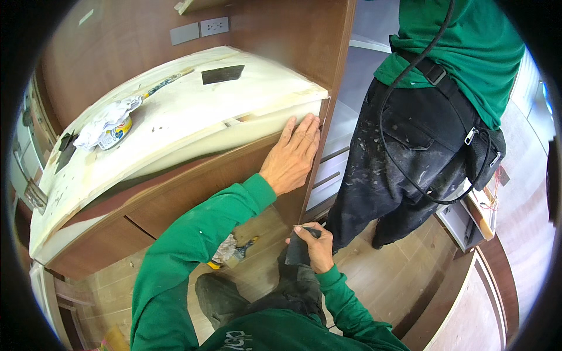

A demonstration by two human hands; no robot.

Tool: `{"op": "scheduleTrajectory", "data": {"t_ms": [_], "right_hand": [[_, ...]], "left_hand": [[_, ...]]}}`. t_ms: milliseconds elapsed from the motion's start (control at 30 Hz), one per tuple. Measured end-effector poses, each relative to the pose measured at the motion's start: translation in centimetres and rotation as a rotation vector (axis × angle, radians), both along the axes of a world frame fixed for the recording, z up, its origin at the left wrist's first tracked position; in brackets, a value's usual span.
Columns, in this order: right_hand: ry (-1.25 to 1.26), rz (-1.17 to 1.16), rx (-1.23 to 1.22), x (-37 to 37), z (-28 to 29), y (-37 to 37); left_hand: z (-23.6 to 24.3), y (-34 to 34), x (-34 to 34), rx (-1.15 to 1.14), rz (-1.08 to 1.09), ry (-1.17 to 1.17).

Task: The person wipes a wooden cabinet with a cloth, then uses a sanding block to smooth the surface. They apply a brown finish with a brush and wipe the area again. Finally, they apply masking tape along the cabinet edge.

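My left hand (291, 153) lies with its fingers extended against the pale front edge (199, 148) of a curved cabinet top, near its right corner beside an upright wooden panel (325, 58). My right hand (318, 250) is lower, pinching a dark flat pad (298, 251), perhaps abrasive paper, above my dark-clothed legs. The cream, masked worktop (175, 108) carries a dark rectangular sheet (222, 74), a brush (163, 85), a crumpled white cloth (102, 123) over a can (117, 136), and small dark pieces at the left. Wooden fronts (140, 205) curve beneath it.
A co-worker (413, 140) in a green top and paint-marked dark trousers stands close on the right, a black hose (383, 134) hanging over them. Below lie a rag (225, 250) and brush (246, 248) on the plank floor (404, 278). A curved pale panel (459, 298) occupies the lower right.
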State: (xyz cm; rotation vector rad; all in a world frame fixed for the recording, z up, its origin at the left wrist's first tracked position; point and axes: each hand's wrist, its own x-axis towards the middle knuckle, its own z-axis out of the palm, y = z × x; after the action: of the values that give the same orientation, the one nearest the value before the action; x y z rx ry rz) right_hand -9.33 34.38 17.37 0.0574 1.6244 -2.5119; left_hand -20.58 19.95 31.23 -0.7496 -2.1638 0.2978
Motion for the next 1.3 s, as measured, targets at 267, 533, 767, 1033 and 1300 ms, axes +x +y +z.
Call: {"op": "scheduleTrajectory", "data": {"t_ms": [267, 533, 767, 1033, 1300], "right_hand": [[-0.015, -0.015, 0.016, -0.1, -0.7, 1.2], [-0.118, 0.062, 0.038, -0.6, -2.2, -0.9], [-0.193, 0.183, 0.044, -1.2, -7.0, -4.5], [-0.380, 0.255, 0.117, -1.2, -11.6, -8.4], [-0.328, 0.326, 0.371, -6.2, -18.0, -14.7]], "left_hand": [[0.3, -4.8, 5.7, 0.130, 0.019, -0.060], [0.1, -15.7, 17.4, 0.123, 0.267, 0.090], [-6.3, -17.3, 26.3, 0.516, 0.364, 0.028], [-35.2, -15.2, 38.9, 1.166, 1.065, -1.008], [-35.6, -11.9, 41.5, 1.015, 1.152, -1.100]]}}
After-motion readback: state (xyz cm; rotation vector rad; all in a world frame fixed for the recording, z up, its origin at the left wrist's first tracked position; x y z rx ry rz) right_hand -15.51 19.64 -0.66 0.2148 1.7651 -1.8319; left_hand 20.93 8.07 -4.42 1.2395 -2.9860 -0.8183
